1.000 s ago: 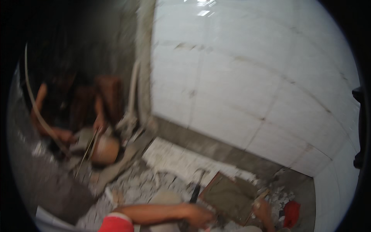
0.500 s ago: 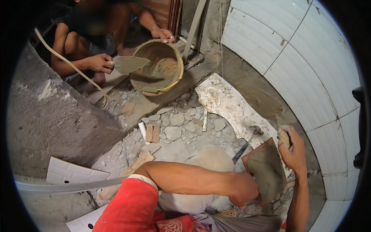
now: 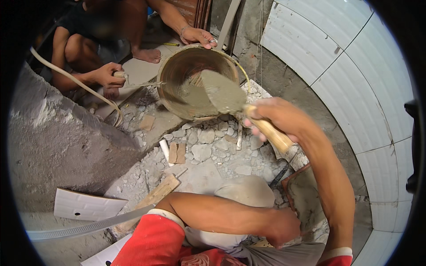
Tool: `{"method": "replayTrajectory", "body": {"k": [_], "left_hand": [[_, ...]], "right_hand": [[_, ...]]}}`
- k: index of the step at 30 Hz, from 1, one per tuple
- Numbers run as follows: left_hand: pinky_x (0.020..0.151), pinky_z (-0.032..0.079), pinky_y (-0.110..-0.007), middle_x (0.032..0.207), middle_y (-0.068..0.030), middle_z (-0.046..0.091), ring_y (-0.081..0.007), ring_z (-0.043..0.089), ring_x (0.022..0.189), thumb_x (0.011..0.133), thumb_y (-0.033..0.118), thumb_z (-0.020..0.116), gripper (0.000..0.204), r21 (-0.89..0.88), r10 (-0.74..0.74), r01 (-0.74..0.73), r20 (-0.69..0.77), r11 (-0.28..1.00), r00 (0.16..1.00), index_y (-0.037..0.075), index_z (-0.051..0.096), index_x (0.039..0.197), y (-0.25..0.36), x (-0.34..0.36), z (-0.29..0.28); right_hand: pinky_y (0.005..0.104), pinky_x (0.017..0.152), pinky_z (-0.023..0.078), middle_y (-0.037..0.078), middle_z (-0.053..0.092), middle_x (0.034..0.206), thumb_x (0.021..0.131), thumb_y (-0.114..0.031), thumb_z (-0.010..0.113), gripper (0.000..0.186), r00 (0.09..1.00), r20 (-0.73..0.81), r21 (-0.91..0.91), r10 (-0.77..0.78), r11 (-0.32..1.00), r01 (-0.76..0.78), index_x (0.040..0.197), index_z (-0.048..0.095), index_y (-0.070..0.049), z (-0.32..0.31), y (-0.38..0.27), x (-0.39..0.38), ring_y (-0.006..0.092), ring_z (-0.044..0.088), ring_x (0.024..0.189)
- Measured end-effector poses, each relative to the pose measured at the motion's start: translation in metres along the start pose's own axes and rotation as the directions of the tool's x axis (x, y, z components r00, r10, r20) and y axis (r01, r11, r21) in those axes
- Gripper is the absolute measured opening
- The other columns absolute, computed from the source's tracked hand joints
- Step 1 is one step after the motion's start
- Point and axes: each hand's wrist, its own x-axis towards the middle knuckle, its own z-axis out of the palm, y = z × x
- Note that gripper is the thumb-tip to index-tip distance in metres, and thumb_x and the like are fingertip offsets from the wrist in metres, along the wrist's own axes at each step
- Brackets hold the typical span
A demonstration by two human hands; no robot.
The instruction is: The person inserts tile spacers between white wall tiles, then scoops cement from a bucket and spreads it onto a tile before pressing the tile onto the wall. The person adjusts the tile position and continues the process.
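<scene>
My right hand [image 3: 280,116] is closed around the wooden handle of a trowel [image 3: 222,93]. Its blade reaches into a round bucket [image 3: 163,99] of wet grey mortar, tipped toward me. Low in the view, my left hand [image 3: 284,226] is curled at the near left edge of a reddish-brown tile [image 3: 304,195] coated with mortar; its fingertips are partly hidden. My right forearm covers the tile's right side. Across from me, a co-worker's hand [image 3: 199,36] steadies the bucket rim, while their other hand [image 3: 108,75] holds a second trowel [image 3: 144,84] at the bucket's left side.
White wall tiles [image 3: 328,40] curve along the right. Broken rubble [image 3: 202,150] covers the ground, with a white pipe piece [image 3: 165,150] and a wooden float-like board [image 3: 159,188] on it. A rough concrete block [image 3: 66,128] stands left. A dark hammer handle [image 3: 278,175] lies beside the tile.
My right hand has swung the trowel from beside the wall, up and left, into the bucket. The bucket has shifted right, and the co-worker's trowel has lowered and turned edge-on. My left hand stays put.
</scene>
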Motion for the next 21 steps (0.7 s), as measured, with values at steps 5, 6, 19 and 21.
{"method": "replayTrajectory", "body": {"k": [5, 6, 19, 21], "left_hand": [[0.082, 0.055, -0.049, 0.105, -0.0211, 0.069, -0.0387, 0.069, 0.098, 0.078, 0.029, 0.074, 0.031, -0.012, 0.015, -0.014, 0.107, 1.000, 0.994, 0.001, 0.076, 0.091, -0.002, -0.005, 0.005], [0.083, 0.055, -0.050, 0.106, -0.0216, 0.069, -0.0392, 0.069, 0.098, 0.078, 0.029, 0.073, 0.033, 0.001, 0.008, -0.008, 0.069, 1.000, 0.998, 0.000, 0.076, 0.093, -0.003, -0.008, 0.006], [0.112, 0.043, -0.051, 0.143, -0.0241, 0.055, -0.0430, 0.052, 0.134, 0.094, 0.042, 0.067, 0.060, 0.069, 0.064, -0.072, 0.105, 0.995, 0.992, 0.002, 0.057, 0.138, 0.001, -0.023, -0.054], [0.111, 0.045, -0.049, 0.145, -0.0229, 0.054, -0.0426, 0.054, 0.133, 0.094, 0.042, 0.068, 0.061, 0.003, 0.016, -0.017, 0.085, 1.000, 0.996, 0.002, 0.058, 0.139, -0.003, -0.017, -0.065]], "right_hand": [[0.0357, 0.051, 0.059, 0.017, 0.065, 0.096, 0.098, -0.016, 0.059, 0.024, 0.983, 0.015, 0.295, 0.181, 0.939, -0.177, 0.113, 0.052, 0.002, 0.020, 0.011, 0.099, 0.0196, 0.065, 0.068], [0.0400, 0.051, 0.060, 0.020, 0.065, 0.093, 0.098, -0.016, 0.060, 0.023, 0.978, -0.035, 0.359, 0.207, 0.916, -0.180, 0.109, 0.052, 0.002, 0.024, 0.016, 0.116, 0.0233, 0.066, 0.066], [0.0488, 0.076, 0.063, 0.034, 0.060, 0.119, 0.096, -0.009, 0.061, 0.051, 0.987, -0.127, 0.445, -0.096, 0.884, 0.144, 0.134, 0.043, 0.018, -0.004, 0.121, 0.042, 0.0425, 0.072, 0.092], [0.0458, 0.082, 0.062, 0.032, 0.064, 0.122, 0.098, -0.011, 0.058, 0.053, 0.972, -0.109, 0.329, -0.207, 0.915, 0.232, 0.140, 0.042, 0.016, -0.048, 0.144, -0.012, 0.0402, 0.073, 0.099]]}}
